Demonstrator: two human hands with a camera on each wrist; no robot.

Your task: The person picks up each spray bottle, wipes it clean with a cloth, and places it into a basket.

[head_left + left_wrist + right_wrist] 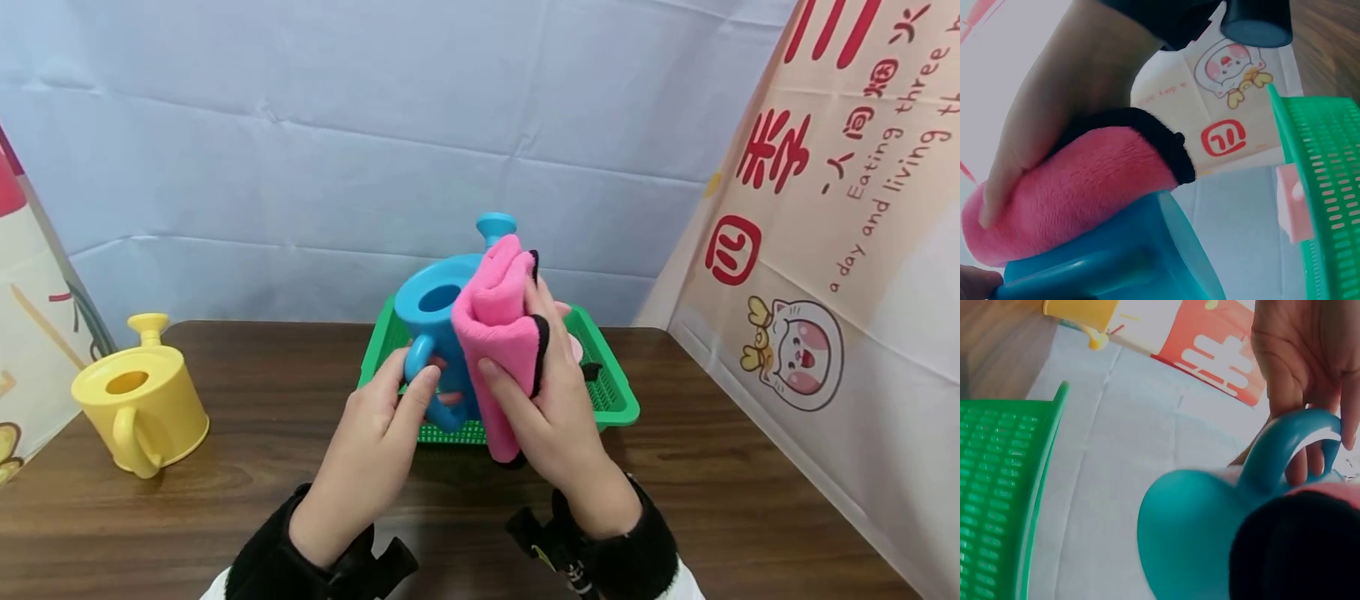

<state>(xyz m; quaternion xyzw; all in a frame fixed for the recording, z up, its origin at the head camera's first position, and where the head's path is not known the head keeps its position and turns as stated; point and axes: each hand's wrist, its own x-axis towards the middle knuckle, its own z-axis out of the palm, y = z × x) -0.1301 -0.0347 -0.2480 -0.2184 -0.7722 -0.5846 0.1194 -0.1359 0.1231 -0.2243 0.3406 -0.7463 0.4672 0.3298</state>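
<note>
A blue toy watering can (437,287) is held up over a green basket (618,400), its spout pointing away. My left hand (382,425) grips the can's handle, with fingers through the loop, as the right wrist view also shows on the handle (1285,444). My right hand (558,408) holds a folded pink cloth (498,325) with black edging against the can's right side. In the left wrist view the cloth (1085,187) lies along the blue can body (1129,250).
On the left of the wooden table (247,400) stands a yellow watering can (142,400). Pink and black items lie partly hidden in the basket. A pale blue cloth backdrop (337,150) hangs behind, and a printed sheet (825,250) borders the right side.
</note>
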